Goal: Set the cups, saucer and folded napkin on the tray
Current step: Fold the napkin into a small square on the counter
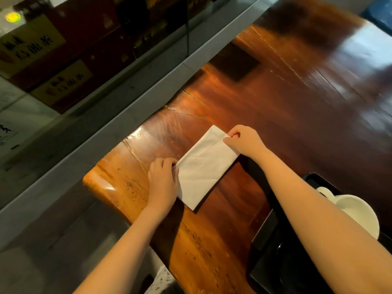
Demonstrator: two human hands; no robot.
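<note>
A white napkin [204, 166], folded into a long rectangle, lies flat on the wooden table. My left hand [163, 181] pinches its near-left corner. At the napkin's far-right corner, my right hand [244, 141] pinches the edge. A black tray [269, 247] sits at the lower right, partly hidden under my right forearm. On the tray stands a white cup [360, 215], and a second white piece [324, 192], a cup or a saucer edge, shows just behind it.
The glossy wooden table [286, 98] stretches away to the upper right. Its left edge runs along a grey ledge [110, 124] with a glass-fronted display behind. A dark square patch [235, 64] sits on the table further back.
</note>
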